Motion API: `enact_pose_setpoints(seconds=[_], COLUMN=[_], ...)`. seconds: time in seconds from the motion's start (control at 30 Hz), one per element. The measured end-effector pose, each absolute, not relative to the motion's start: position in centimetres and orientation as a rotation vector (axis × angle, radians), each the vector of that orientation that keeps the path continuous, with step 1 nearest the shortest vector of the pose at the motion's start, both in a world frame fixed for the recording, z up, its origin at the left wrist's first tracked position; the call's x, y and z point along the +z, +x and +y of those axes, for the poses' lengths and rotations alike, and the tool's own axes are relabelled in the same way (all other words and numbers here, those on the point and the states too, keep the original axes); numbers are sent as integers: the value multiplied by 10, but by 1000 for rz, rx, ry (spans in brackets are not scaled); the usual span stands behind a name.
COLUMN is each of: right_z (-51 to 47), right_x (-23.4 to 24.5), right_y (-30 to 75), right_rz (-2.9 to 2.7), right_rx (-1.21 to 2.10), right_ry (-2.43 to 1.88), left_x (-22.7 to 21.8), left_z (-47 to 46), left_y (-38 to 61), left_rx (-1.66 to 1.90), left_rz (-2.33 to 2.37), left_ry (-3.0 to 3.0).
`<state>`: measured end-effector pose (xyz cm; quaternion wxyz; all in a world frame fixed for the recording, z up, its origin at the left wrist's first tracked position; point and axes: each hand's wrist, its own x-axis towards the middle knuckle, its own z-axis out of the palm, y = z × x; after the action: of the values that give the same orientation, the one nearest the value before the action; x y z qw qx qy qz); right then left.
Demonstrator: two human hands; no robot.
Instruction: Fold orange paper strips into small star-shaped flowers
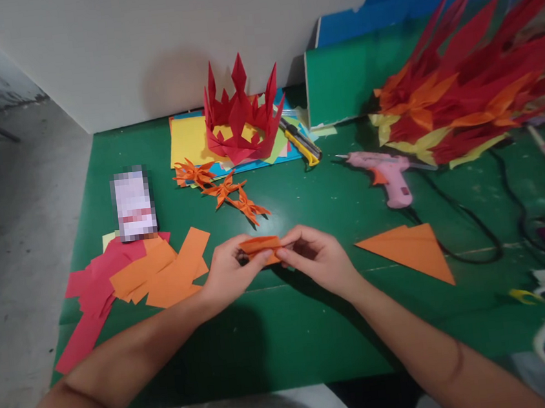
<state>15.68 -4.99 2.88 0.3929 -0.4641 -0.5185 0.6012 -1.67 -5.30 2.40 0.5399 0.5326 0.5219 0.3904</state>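
Note:
A small folded piece of orange paper (261, 244) is pinched between my two hands, above the middle of the green table. My left hand (232, 263) grips its left end, thumb on the near side. My right hand (314, 258) closes on its right end with thumb and fingertips. Beyond them lie several folded orange paper flowers (225, 189). To the left is a spread of orange paper strips (162, 271) over red paper strips (96, 281). Right of my right hand lies an orange paper triangle (413, 247).
A red paper crown (241, 139) stands on coloured sheets at the back, beside a yellow cutter knife (303, 145). A pink glue gun (386, 172) with a black cord lies right. Behind it is a large red paper piece (464, 80). A blurred-out phone-like object (133, 203) lies left.

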Motion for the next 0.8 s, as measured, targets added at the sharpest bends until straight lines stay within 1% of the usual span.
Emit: enact_pose_setpoints(seconds=[0.17,0.4,0.63,0.8], right_z=[-50,-51,-49,-48], right_x=[27,30,33,34], right_y=[157,158,160,161], right_rz=[-1348,-1406,-1341,-1314], right_rx=[1528,1507,1651,1765], right_ry=[-1159,-1195,-1260,-1212], left_x=[25,29,33,36], left_z=[-52,-54,-57,-56], left_y=[-16,-16,-14,-13], left_rx=[1039,1076,939,948], left_rz=[1216,1148,1267,1256], left_ry=[1158,1226,1122,1008])
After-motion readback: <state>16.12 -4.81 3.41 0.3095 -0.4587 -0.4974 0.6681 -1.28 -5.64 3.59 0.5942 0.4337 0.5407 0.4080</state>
